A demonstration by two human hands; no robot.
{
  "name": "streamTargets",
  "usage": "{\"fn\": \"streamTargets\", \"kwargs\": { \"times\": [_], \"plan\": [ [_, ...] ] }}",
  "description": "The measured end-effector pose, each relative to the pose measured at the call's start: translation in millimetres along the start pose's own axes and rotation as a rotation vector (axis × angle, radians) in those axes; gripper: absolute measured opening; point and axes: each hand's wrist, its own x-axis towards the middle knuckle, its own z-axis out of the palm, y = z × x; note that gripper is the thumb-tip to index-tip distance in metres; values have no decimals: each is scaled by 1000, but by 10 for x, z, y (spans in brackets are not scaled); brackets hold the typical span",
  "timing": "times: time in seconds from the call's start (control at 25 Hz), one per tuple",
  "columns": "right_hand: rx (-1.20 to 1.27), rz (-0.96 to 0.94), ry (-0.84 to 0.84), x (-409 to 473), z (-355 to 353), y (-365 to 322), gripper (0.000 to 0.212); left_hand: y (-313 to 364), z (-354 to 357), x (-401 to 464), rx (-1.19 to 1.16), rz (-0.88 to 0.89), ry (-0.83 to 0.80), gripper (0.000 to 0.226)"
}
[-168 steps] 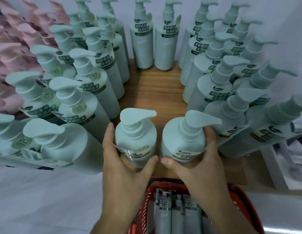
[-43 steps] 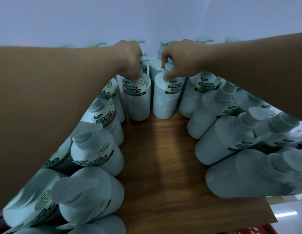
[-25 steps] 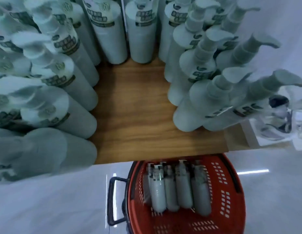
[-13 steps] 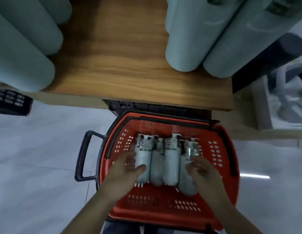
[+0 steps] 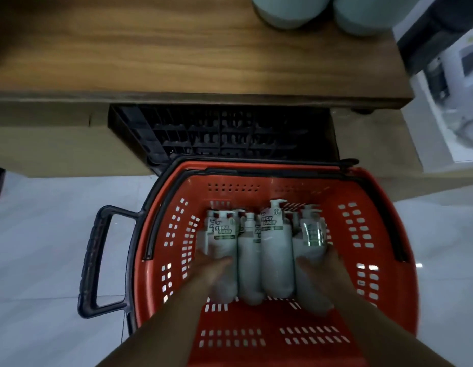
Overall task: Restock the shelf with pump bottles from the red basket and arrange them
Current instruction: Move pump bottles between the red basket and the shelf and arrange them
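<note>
The red basket (image 5: 362, 308) stands on the floor below the wooden shelf (image 5: 177, 49). Several pale pump bottles lie side by side in it, pumps pointing toward the shelf. My left hand (image 5: 211, 268) grips the leftmost bottle (image 5: 222, 234) around its body. My right hand (image 5: 322, 266) grips the rightmost bottle (image 5: 311, 234). Two middle bottles (image 5: 275, 250) lie between my hands, untouched. At the top edge the bases of two shelf bottles (image 5: 291, 11) show.
The basket's black handle (image 5: 95, 260) sticks out to the left. A black plastic crate (image 5: 222, 133) sits under the shelf, behind the basket. White boxes (image 5: 457, 102) stand at the right. Pale tiled floor (image 5: 44, 247) surrounds the basket.
My view has dropped from the shelf to the basket. Both hands have reached in and closed around the two outer bottles, further down their bodies than half a second ago.
</note>
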Motion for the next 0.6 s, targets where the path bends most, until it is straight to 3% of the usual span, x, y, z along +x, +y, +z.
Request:
{"fn": "streamTargets", "kwargs": {
  "times": [0.12,0.24,0.4,0.6],
  "plan": [
    [14,-55,-83,220,43,168,80,-120,132,260,15,-4,-24,87],
    [179,-142,-174,440,51,241,85,-159,263,549,-19,90,-39,55],
    [283,-274,-67,528,118,243,96,-104,374,715,33,197,134,62],
    [301,-354,13,589,167,140,114,25,358,772,90,278,167,72]
  ]
}}
